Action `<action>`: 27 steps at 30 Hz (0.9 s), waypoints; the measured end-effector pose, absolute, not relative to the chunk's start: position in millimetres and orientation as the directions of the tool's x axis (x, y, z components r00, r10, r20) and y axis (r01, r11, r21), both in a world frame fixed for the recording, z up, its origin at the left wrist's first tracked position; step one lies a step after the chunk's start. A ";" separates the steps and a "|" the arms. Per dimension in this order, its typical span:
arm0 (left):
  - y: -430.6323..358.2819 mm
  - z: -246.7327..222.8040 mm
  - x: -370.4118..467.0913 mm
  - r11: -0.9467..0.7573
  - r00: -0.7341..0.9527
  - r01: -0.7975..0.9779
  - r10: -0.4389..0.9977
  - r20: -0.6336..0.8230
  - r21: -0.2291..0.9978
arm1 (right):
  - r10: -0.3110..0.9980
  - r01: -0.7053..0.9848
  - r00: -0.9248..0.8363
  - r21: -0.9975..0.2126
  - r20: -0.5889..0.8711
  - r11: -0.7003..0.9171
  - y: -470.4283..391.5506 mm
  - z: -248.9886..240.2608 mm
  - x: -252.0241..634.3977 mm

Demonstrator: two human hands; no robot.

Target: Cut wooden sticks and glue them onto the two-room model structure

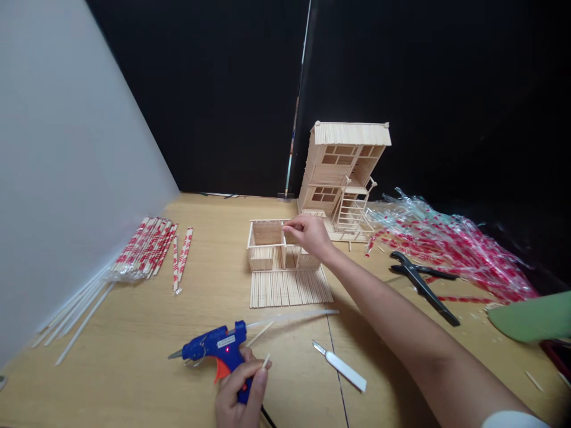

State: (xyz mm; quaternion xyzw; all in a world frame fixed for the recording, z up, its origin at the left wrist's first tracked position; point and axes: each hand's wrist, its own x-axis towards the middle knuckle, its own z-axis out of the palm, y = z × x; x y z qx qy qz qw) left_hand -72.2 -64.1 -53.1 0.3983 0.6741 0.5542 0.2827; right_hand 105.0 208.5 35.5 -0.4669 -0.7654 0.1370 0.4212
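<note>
A blue glue gun (223, 348) with an orange trigger lies near the front, its nozzle pointing left and a red light lit. My left hand (245, 386) is closed at its handle, with a short wooden stick (266, 361) pinched between thumb and finger. Further back, my right hand (310, 235) has its fingertips pressed together at the top edge of a small, roofless wooden stick model (262, 257). Whatever those fingertips may hold is too small to make out. A flat floor of sticks (285, 289) extends from the model's front.
A two-storey stick house (339, 166) stands behind on the right. Red-printed wrappers (455, 249), black pliers (423, 288) and a green object (533, 318) lie right. A white-handled knife (343, 368) is in front. Wrapped chopsticks (149, 246) and glue sticks (82, 309) lie left.
</note>
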 end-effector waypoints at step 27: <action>-65.2 -62.9 -89.1 -0.021 -0.408 0.261 0.904 0.130 0.965 | 0.708 0.240 -0.646 -0.804 0.286 0.544 49.4 65.9 68.0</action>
